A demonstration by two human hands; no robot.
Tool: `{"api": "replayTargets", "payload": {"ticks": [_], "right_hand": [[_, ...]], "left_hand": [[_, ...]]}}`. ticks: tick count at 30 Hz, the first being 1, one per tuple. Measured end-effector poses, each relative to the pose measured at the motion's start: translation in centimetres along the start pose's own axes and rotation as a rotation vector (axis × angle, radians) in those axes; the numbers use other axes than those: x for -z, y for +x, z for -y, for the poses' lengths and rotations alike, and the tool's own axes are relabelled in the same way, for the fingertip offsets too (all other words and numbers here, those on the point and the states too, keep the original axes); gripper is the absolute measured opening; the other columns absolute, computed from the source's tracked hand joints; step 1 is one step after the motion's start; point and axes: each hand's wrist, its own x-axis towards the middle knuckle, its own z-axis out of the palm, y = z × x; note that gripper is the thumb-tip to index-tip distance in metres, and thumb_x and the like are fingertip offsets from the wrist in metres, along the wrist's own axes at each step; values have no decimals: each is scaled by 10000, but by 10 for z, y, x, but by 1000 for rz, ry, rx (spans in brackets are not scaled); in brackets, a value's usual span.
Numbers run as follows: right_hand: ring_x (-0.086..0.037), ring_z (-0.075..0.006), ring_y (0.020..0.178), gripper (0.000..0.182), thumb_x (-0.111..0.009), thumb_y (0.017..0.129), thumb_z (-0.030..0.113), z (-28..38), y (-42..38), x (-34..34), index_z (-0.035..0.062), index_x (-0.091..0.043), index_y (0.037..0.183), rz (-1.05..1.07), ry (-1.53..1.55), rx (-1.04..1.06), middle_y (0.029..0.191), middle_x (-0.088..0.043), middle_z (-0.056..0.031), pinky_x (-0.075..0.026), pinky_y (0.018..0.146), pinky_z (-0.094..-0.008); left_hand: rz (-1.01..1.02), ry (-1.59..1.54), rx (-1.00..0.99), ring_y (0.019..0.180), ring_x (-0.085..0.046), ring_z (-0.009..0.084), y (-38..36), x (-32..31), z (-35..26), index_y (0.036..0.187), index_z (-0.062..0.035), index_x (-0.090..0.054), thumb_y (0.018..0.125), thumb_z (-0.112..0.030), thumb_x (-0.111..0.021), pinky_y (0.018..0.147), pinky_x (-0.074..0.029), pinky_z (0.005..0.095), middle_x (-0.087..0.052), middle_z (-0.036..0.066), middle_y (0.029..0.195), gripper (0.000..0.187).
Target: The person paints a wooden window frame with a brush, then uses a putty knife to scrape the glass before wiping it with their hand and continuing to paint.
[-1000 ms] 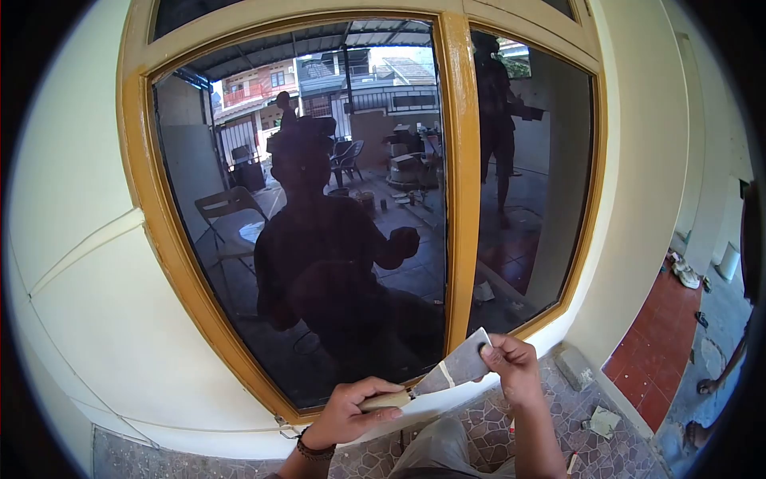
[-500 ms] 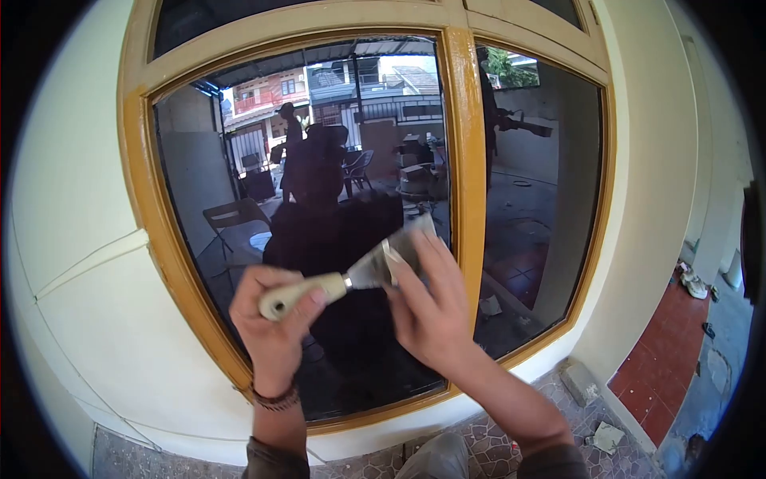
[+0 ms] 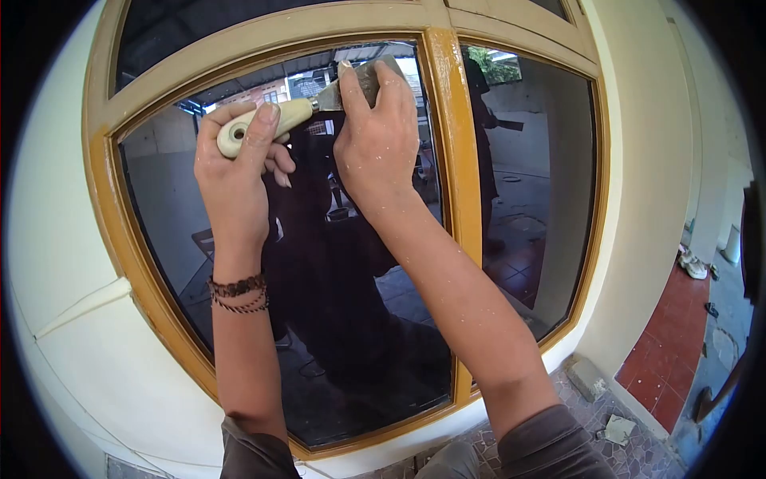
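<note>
A putty knife (image 3: 294, 116) with a cream handle is held up in front of the window glass (image 3: 359, 335), near the upper part of the large pane. My left hand (image 3: 231, 172) is wrapped around its handle, thumb on top. Across the metal blade (image 3: 331, 97) lie the fingers of my right hand (image 3: 379, 148), closed on it and covering much of it. A small pale bit shows at one right fingertip; I cannot make out what it is. Whether the blade touches the glass cannot be told.
The yellow-brown wooden window frame (image 3: 100, 172) surrounds the dark, reflective panes. On the patterned stone floor lie a grey block (image 3: 586, 378) and a pale flat piece (image 3: 618, 429). Shoes (image 3: 692, 263) sit by the red tiles (image 3: 666, 351) at right.
Both hands have risen with the putty knife, from about mid-pane toward the top of the window. My right hand stays at the blade and my left hand on the handle.
</note>
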Motion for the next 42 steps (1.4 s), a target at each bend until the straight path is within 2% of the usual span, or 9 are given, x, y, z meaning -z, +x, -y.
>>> {"api": "replayTargets", "payload": {"ticks": [4, 8, 11, 13, 20, 22, 26, 28, 42], "right_hand": [[-432, -546, 1237, 452, -591, 882, 127, 6, -6, -11, -33, -528, 1300, -81, -91, -39, 1335, -456, -343, -333, 1068, -601], [-428, -546, 1241, 465, -587, 878, 121, -4, -4, -11, -29, -518, 1313, -78, -109, -22, 1329, -463, -341, -329, 1073, -602], [-506, -502, 1203, 390, -610, 885, 101, -12, -6, -13, 20, -579, 1266, -135, -178, 0, 1291, -536, -289, -396, 1035, -559], [-432, -525, 1253, 472, -580, 853, 79, -16, -8, -15, -32, -521, 1308, -125, -106, 9, 1327, -477, -319, -327, 1087, -582], [-429, -516, 1264, 487, -569, 823, 47, -22, -6, -16, -47, -519, 1298, -140, -108, -5, 1328, -475, -316, -328, 1090, -574], [-513, -481, 1200, 359, -593, 898, 64, -20, -6, -16, -11, -577, 1249, -205, -159, -7, 1281, -547, -280, -402, 1031, -527], [-522, -476, 1188, 363, -600, 890, 58, -23, -6, -18, -8, -582, 1246, -216, -165, -9, 1279, -550, -278, -406, 1023, -524], [-425, -513, 1269, 477, -551, 821, 46, -26, -6, -18, -57, -522, 1286, -177, -83, 4, 1330, -471, -326, -327, 1088, -574], [-403, -520, 1293, 495, -557, 830, 26, -29, -8, -19, -69, -502, 1313, -183, -46, 6, 1340, -456, -340, -308, 1100, -582]], "left_hand": [[27, 46, -42, 536, -590, 118, 22, -1, 2, 1066, -13, -540, 932, -218, -688, 442, -449, 214, -623, 96, 767, 286], [34, 118, -23, 471, -557, 92, 35, 1, -1, 1025, -22, -541, 884, -236, -748, 385, -405, 198, -617, 73, 708, 329], [47, 117, -10, 456, -543, 77, 38, 1, 9, 1016, -23, -537, 858, -233, -780, 370, -383, 188, -609, 58, 667, 358], [15, 73, -122, 453, -536, 84, 39, -1, 20, 1064, -19, -551, 877, -224, -759, 378, -380, 192, -611, 65, 677, 347], [77, -81, -187, 527, -559, 101, 37, -7, 33, 1165, -22, -553, 949, -224, -666, 442, -415, 199, -630, 88, 768, 316], [185, -32, -231, 599, -574, 115, 41, 0, 36, 1243, -9, -514, 1017, -238, -543, 468, -411, 196, -628, 111, 866, 323], [154, -41, -233, 558, -545, 81, 40, -5, 33, 1160, -30, -556, 977, -252, -623, 457, -391, 183, -626, 74, 804, 296], [159, -24, -237, 557, -544, 80, 42, -6, 31, 1159, -31, -559, 975, -255, -626, 456, -385, 181, -627, 70, 802, 297], [143, -16, -320, 566, -547, 96, 39, -11, 38, 1158, -5, -545, 981, -269, -618, 475, -377, 188, -633, 79, 802, 327]]}}
